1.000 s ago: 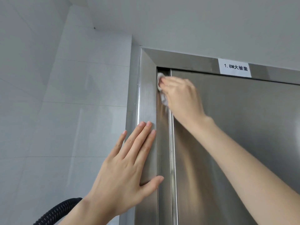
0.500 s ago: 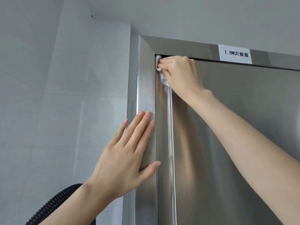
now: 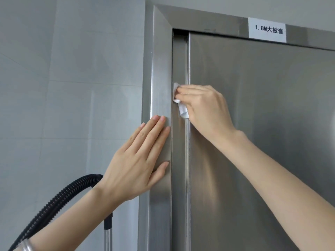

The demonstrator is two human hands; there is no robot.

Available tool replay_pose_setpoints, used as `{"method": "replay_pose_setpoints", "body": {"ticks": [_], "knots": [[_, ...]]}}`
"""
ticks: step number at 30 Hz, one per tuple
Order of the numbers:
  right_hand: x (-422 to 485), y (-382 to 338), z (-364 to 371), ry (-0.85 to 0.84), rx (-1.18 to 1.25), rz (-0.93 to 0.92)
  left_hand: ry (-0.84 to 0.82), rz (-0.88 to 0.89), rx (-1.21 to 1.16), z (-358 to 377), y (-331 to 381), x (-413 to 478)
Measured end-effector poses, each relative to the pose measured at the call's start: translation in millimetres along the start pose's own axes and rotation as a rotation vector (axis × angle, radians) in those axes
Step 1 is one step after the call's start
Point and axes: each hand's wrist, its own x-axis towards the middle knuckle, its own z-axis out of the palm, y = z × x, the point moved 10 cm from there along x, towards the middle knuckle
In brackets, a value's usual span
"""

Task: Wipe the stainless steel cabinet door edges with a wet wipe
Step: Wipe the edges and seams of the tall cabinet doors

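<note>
My right hand (image 3: 204, 107) grips white wipe (image 3: 182, 109), fingers curled round it, pressing it into narrow recess between frame (image 3: 160, 69) and door (image 3: 253, 124), touching door's left edge (image 3: 187, 60). Wipe tail hangs below fingers. My left hand (image 3: 139, 160) flat on frame, just below and left of wipe, fingers straight and close together, thumb spread apart. White label (image 3: 266, 29) on top frame. Black ribbed hose (image 3: 54, 201) lower left, before tiled wall (image 3: 72, 87).

Most of wipe (image 3: 183, 111) under right hand (image 3: 205, 107); hose (image 3: 54, 201) cut off lower-left.
</note>
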Motion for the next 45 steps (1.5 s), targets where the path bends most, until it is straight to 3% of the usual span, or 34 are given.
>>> {"method": "replay_pose_setpoints", "body": {"ticks": [5, 9, 16, 23, 30, 34, 38, 45], "knots": [[-100.5, -37.3, 6.0, 0.13, 0.094, 0.002, 0.049, 0.066, -0.064, -5.1, 16.1, -22.3], [-194.1, -79.4, 16.2, 0.064, 0.127, -0.042, 0.012, 0.02, -0.119, -2.6, 30.1, -42.0], [-191.5, -70.2, 19.8, 0.059, 0.132, 0.029, -0.034, 0.077, -0.16, 7.1, 54.6, -61.6], [-284.4, -112.3, 33.0, -0.03, 0.152, 0.009, -0.062, 0.066, -0.174, 15.6, 67.7, -79.2], [-283.9, -107.1, 32.1, 0.043, 0.205, 0.115, -0.078, 0.213, -0.159, 20.1, 93.9, -96.5], [-342.3, -136.2, 43.1, -0.079, 0.28, 0.118, -0.031, 0.438, -0.2, 23.8, 120.6, -127.5], [-364.7, -147.3, 49.0, -0.233, 0.313, 0.131, -0.01, 0.484, -0.257, 26.2, 139.0, -158.4], [-361.3, -140.5, 46.2, -0.105, 0.293, 0.176, -0.051, 0.47, -0.32, 32.5, 156.6, -184.9]]}}
